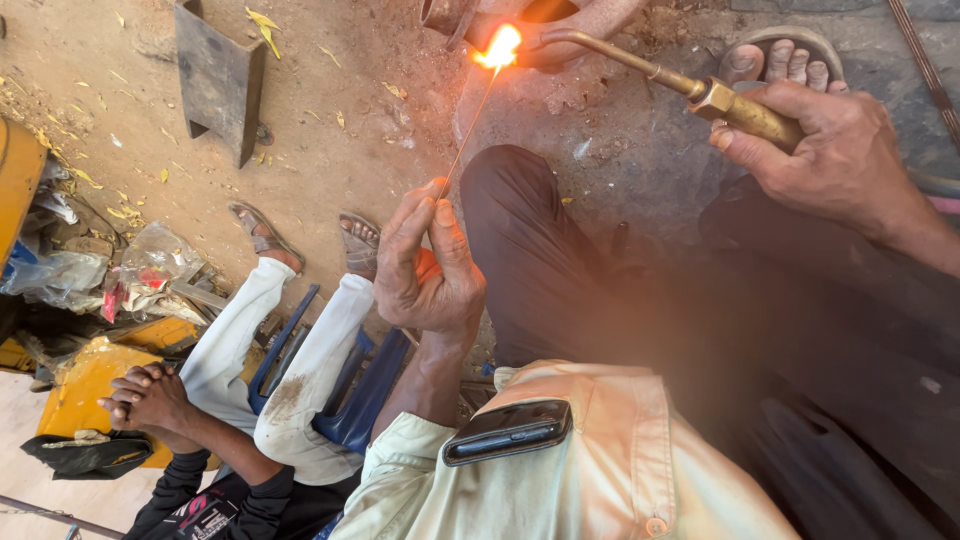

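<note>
My left hand [425, 265] pinches a thin metal filler rod [468, 130] that slants up to a bright orange flame [499, 46]. My right hand [835, 150] grips the brass handle of a gas torch [700, 95], whose curved tip reaches left into the flame. The flame burns against a rusty metal part [560, 25] lying on the ground at the top of the view. My knee in dark trousers [520, 230] sits between both hands, and my bare toes in a sandal [780, 60] show near the torch.
Another person sits on a blue chair [350, 400] at lower left, in white trousers [300, 370] with clasped hands [150, 395]. A steel block [220, 80] stands on the dirt floor. Yellow metal boxes [90, 385] and plastic scrap lie left. A phone [508, 430] sticks out of my shirt pocket.
</note>
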Motion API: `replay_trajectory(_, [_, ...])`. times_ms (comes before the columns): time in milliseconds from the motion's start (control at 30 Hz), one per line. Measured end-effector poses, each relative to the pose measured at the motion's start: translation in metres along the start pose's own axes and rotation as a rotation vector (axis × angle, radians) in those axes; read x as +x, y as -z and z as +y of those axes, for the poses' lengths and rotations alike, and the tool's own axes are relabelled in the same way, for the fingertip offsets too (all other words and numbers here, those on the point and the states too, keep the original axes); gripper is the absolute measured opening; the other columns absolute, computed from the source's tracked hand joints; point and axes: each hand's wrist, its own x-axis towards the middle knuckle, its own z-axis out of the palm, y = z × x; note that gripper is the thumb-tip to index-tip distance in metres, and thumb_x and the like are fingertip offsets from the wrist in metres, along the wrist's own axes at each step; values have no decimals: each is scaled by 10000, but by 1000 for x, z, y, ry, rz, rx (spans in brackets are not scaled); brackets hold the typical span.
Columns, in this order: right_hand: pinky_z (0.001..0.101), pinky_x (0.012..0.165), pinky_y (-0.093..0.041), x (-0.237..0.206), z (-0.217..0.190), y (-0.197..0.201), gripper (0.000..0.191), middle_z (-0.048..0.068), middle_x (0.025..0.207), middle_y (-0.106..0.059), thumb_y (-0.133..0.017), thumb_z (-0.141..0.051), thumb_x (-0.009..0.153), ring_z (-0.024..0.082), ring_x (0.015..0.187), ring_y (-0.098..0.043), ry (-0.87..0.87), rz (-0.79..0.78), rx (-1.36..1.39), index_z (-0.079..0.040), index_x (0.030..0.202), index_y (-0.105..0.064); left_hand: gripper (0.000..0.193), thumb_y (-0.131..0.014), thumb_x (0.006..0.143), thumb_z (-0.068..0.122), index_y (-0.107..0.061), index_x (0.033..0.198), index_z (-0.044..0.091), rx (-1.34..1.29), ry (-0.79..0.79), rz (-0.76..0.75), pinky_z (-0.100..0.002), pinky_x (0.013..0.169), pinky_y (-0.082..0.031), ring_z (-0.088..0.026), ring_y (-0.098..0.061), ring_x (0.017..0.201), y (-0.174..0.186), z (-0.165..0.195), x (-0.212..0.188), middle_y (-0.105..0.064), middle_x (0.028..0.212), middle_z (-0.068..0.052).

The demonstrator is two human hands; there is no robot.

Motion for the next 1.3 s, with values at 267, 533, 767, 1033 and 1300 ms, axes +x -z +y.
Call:
replay_trajectory(267, [331,671,-542,0,4,-3,318,79,748,-699,-808,-325,1012,177,641,-676,44,12,-9,-99,1230,-761,248,-647,1015,-121,-597,1238,-26,-59,3,24,-328,948,-649,-258,-716,1141,0,-3,-1,-673,1213,-205])
replay_trajectory(533, [238,667,-477,-10,5,17,300,-16,953,-669,-704,-259,996,38,775,-554,21,81,449,-68,1227,-692,291,-658,1025,-171,-617,1275,-27,39,-155,-31,-291,874,-618,-205,-708,981,12,15,48,-697,1145,-155])
replay_trajectory(767, [302,516,-416,-14,31,3,270,78,672,-611,-760,-273,950,128,585,-527,-228,-141,271,-16,1031,-767,210,-710,1148,-75,-620,1331,-25,167,-205,-380,-231,854,-625,-157,-752,978,18,59,142,-740,1159,-119])
replay_trajectory(1033, [335,477,-421,8,21,-9,257,139,635,-621,-785,-254,958,185,527,-528,-403,-189,244,-20,1064,-771,169,-711,1125,1,-684,1276,75,301,-158,-742,-198,680,-497,-64,-681,811,-39,67,212,-760,1114,-27])
replay_trajectory(1300, [268,675,-526,9,44,-33,192,68,790,-706,-784,-189,970,100,693,-660,-204,-97,579,-33,1079,-754,215,-678,1101,-2,-671,1302,75,257,-18,-814,-182,688,-473,-52,-652,808,-60,50,225,-752,1121,-17])
